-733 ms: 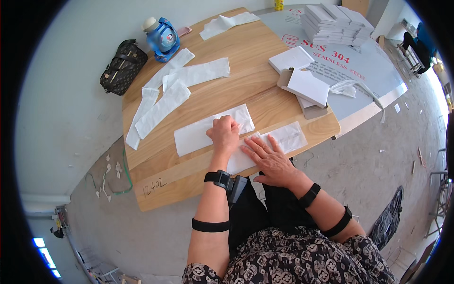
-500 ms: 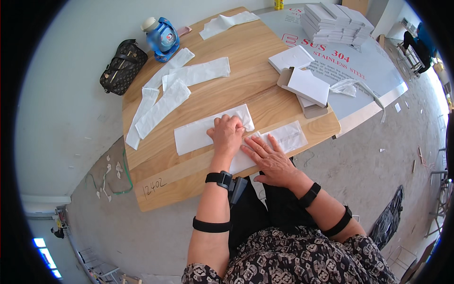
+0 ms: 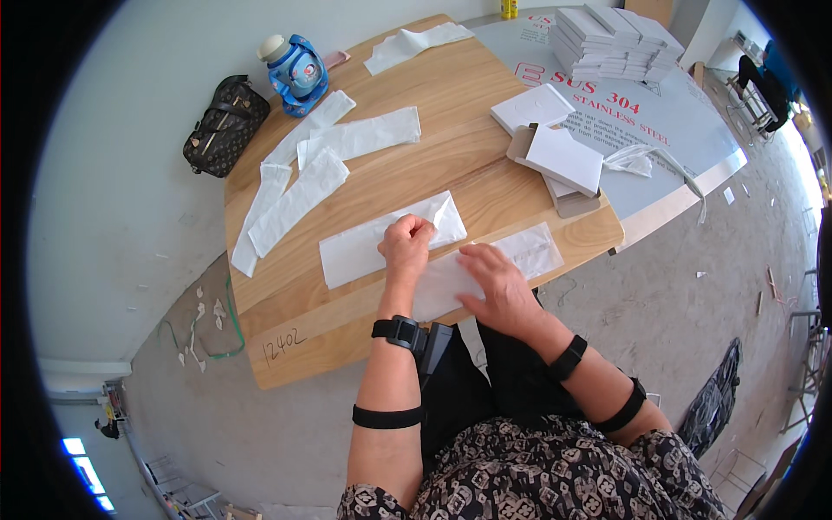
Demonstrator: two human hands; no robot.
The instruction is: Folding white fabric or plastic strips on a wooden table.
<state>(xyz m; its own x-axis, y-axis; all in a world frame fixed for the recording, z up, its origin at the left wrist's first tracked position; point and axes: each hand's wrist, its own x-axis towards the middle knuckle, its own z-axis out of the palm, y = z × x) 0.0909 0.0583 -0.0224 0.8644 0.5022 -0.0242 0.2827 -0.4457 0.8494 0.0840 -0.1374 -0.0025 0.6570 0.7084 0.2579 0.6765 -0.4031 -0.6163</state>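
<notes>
Two thin white strips lie side by side at the table's near edge. My left hand (image 3: 406,251) is closed in a pinch over the farther white sheet (image 3: 351,253), which creases up beside the fingertips. Just to the right, my right hand (image 3: 501,290) hovers over or lightly touches the nearer, semi-clear white strip (image 3: 539,250). Its fingers are slightly bent and apart, holding nothing. Several more flat white strips (image 3: 299,199) overlap at the left of the table, and another white strip (image 3: 420,45) lies at the far end.
Around the wooden table (image 3: 468,139) are a blue bottle (image 3: 297,78) and a dark patterned handbag (image 3: 227,124) at the far left. White boxes (image 3: 563,158) sit at the right, one with open flaps. Behind them, stacked white boxes (image 3: 615,43) rest on a printed grey sheet (image 3: 693,130).
My left hand has drawn back slightly to the left, and the farther sheet's right end has creased upward. My right hand has lifted from lying flat, its fingers now bent.
</notes>
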